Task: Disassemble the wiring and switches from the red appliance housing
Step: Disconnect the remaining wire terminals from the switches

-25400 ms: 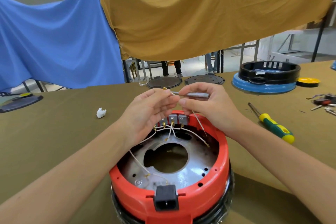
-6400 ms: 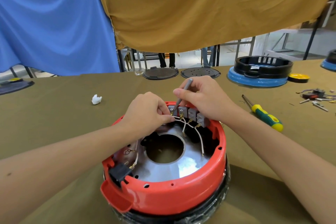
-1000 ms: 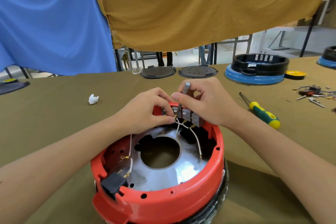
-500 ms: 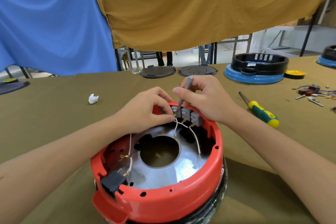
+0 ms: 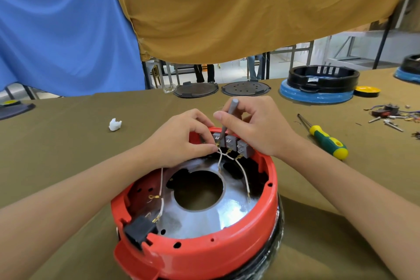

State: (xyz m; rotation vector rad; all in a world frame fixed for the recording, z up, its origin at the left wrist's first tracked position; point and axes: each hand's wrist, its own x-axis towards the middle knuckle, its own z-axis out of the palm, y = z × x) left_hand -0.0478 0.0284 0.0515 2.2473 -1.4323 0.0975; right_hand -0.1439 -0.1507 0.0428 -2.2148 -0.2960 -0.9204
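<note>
Since half a second earlier, your right hand tipped the thin grey metal probe steeper into the grey switch blocks on the round red plastic housing on the desk. Your left hand pinched a white wire; a slipping probe could have jabbed those fingertips or snapped a brass terminal.

The housing sits on the table, close in front. The switches are in a row inside its far wall. Both hands meet there, the left hand beside the right hand. A screwdriver lies to the right. Two round lids lie behind.
</note>
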